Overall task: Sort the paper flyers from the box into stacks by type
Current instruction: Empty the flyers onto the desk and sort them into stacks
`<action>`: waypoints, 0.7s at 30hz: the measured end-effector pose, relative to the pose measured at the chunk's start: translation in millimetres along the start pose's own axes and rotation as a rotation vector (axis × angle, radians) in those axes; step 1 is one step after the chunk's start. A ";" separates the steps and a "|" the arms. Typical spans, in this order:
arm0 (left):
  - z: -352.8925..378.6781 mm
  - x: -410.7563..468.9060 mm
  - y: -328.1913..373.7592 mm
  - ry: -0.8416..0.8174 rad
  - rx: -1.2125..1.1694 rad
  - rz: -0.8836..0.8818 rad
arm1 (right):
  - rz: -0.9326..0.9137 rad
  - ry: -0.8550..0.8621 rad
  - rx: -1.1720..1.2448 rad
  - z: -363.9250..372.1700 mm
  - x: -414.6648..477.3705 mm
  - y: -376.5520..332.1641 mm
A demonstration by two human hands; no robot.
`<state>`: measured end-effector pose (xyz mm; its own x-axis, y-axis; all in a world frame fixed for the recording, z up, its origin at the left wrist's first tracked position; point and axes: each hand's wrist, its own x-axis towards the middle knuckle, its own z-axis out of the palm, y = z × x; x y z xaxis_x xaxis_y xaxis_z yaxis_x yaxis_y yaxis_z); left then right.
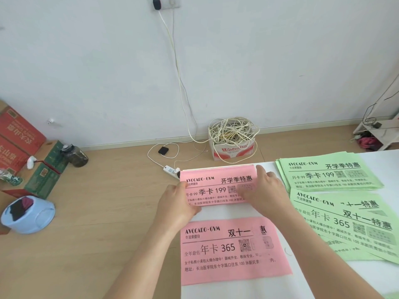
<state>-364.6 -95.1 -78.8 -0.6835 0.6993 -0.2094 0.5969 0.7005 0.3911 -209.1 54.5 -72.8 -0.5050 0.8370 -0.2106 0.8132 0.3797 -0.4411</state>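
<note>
Nearest you, low in the centre of the frame, lies the pink "年卡 365" flyer stack [233,251], flat on the white table [233,292] and touched by neither hand. To its right, at the lower right of the frame, sits the green "年卡 365" stack [349,225], a little fanned and skewed.

Just beyond the near pink stack, in the middle of the frame, both your hands are on the pink "季卡 199" flyer stack [218,186]. Your left hand [174,203] pinches its left edge, thumb on top and fingers tucked beneath. Your right hand [267,190] covers its right end with fingers spread and pressed down over the top and far corner, not clenched. You seem to be squaring this pile, or seating a sheet on it, at the table's far left corner.

To the right of it, at the right edge of the frame, the green "季卡 199" stack [328,173] rests alone.

Four types, four piles, so the sorting looks well advanced. The next move calls for letting go without dragging the top sheet, then reaching for another flyer. I cannot tell which box holds the flyers; the one by the wall, the cardboard box of coiled cable [233,141] in the upper middle, shows only cable.
</note>
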 end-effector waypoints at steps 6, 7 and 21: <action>-3.0 -1.1 3.4 0.011 0.080 0.060 | -0.046 -0.143 -0.069 -8.5 0.3 4.9; -3.8 -0.7 4.2 0.011 0.084 0.071 | -0.056 -0.154 -0.092 -8.9 0.1 4.2; 2.9 11.2 -1.9 0.097 0.350 0.240 | -0.081 -0.176 -0.196 -13.4 12.7 2.9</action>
<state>-372.2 -88.2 -84.4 -0.5343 0.8433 -0.0581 0.8388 0.5375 0.0872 -209.2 71.5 -65.1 -0.5989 0.7261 -0.3378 0.8002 0.5257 -0.2887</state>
